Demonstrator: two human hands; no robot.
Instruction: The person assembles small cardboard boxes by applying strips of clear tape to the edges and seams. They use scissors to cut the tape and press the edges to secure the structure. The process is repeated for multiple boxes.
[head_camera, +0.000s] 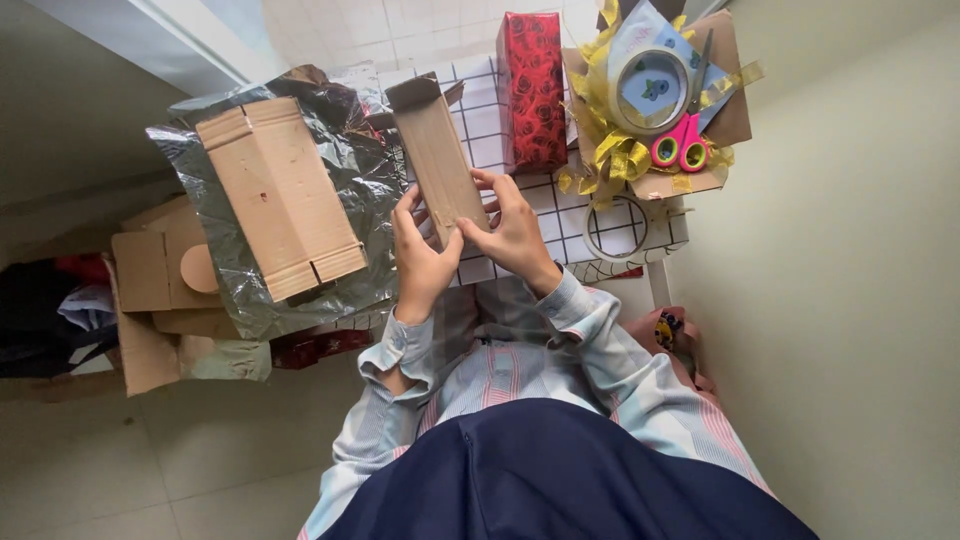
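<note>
Head view looked straight down on a small surface (560, 215) covered in white paper with a dark grid, where both hands met on a narrow cardboard box (438, 160). The box lay with its long axis running away from the person, tilted slightly leftward at the far end, where a flap stood open. Its near end sat between the hands: the left hand (420, 262) cupped the near left corner with its grip closed on the cardboard, and the right hand (515, 235) closed its grip on the near right edge, fingers laid over the top face. Both hands were about equally close, each touching the box. To the left, a wider flat cardboard box (280, 195) rested on crinkled silver foil wrap (365, 175), just beside the narrow one. To the right lay a parcel wrapped in red rose paper (532, 90), then a roll of tape (650, 88), pink-handled scissors (682, 148) and loose yellow ribbon (610, 155) on a brown cardboard sheet. A second tape ring (615, 228) lay near the right hand. The underside of the narrow box and the fingertips beneath it were hidden, and the pile at the left edge was too dim to read.
</note>
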